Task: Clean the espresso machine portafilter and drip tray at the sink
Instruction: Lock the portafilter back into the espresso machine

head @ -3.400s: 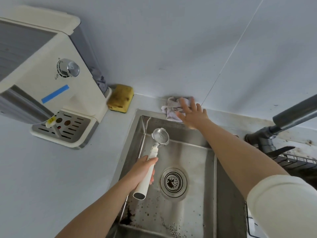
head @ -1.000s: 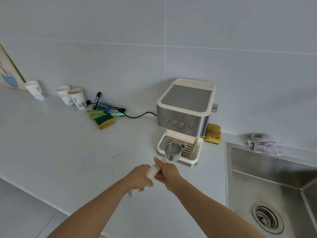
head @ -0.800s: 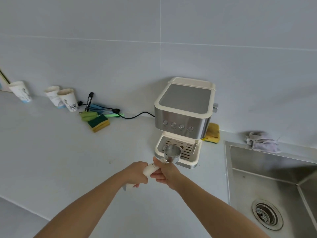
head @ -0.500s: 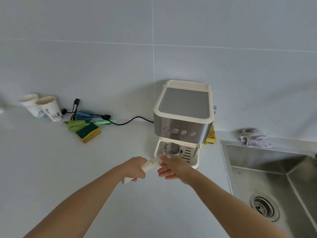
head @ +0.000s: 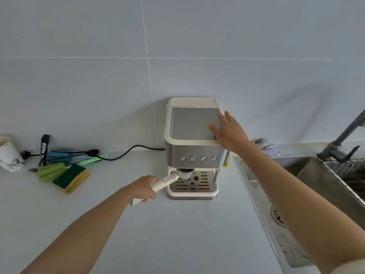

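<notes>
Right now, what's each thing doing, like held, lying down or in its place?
portafilter, up under the espresso machine, handle gripped
left hand, grips the portafilter handle
right hand, open, fingers straight, at the machine's top
drip tray, seated in the machine's base
sponge, lying flat on the counter
cloth, crumpled behind the sink
paper cup, upright

Pale tiled wall (head: pixel 79 80), perhaps grey, above countertop (head: pixel 177 234).
</notes>
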A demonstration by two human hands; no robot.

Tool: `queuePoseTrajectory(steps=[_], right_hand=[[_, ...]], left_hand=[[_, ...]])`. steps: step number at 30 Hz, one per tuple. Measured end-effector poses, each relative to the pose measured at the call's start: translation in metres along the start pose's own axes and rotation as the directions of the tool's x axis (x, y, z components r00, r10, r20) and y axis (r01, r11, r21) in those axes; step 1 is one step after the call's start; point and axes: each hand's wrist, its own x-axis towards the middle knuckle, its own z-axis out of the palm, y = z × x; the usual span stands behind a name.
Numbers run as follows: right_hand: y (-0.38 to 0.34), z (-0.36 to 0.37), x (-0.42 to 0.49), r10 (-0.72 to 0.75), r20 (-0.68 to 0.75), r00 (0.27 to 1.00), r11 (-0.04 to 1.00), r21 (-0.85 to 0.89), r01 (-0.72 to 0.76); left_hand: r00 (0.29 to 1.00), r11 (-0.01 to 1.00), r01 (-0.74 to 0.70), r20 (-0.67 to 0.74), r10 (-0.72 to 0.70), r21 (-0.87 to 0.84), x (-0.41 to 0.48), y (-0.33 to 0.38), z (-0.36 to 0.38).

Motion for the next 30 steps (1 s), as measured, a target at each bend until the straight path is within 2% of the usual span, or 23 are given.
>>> queuePoseTrajectory(steps=[2, 6, 10, 12, 14, 17, 24, 30], right_hand=[[0.005, 0.009, 0.007, -0.015, 0.067, 0.998, 0.992, -0.125, 0.023], [0.005, 0.012, 0.006, -0.001, 0.067, 0.998, 0.99, -0.142, 0.011], [-0.002, 0.01, 0.001, 0.135, 0.055, 0.989, 0.986, 0.092, -0.14], [-0.006, 0.007, -0.003, 0.149, 0.053, 0.987, 0.973, 0.169, -0.156], [-0.005, 0.007, -0.004, 0.112, 0.027, 0.993, 0.977, 0.181, -0.115], [-0.003, 0.01, -0.002, 0.139, -0.009, 0.99, 0.96, 0.245, -0.133], [0.003, 0.018, 0.007, 0.14, -0.045, 0.989, 0.953, 0.277, -0.123], [0.009, 0.024, 0.011, 0.114, -0.066, 0.991, 0.964, 0.25, -0.094]], left_hand=[[1.0, 1.0, -0.011, -0.009, 0.011, -0.003, 0.004, -0.001, -0.003], [0.999, 0.999, -0.042, -0.03, 0.041, -0.006, 0.013, -0.002, -0.008], [0.997, 0.998, -0.067, -0.026, 0.068, 0.015, 0.022, -0.002, -0.013], [0.997, 0.997, -0.072, -0.018, 0.072, 0.024, 0.025, -0.002, -0.015], [0.997, 0.997, -0.077, -0.013, 0.077, 0.019, 0.028, -0.001, -0.017], [0.996, 0.996, -0.087, -0.01, 0.087, 0.012, 0.032, 0.003, -0.019], [0.991, 0.991, -0.129, -0.023, 0.128, -0.021, 0.044, 0.01, -0.021], [0.991, 0.989, -0.133, -0.009, 0.133, -0.067, 0.047, 0.013, -0.022]])
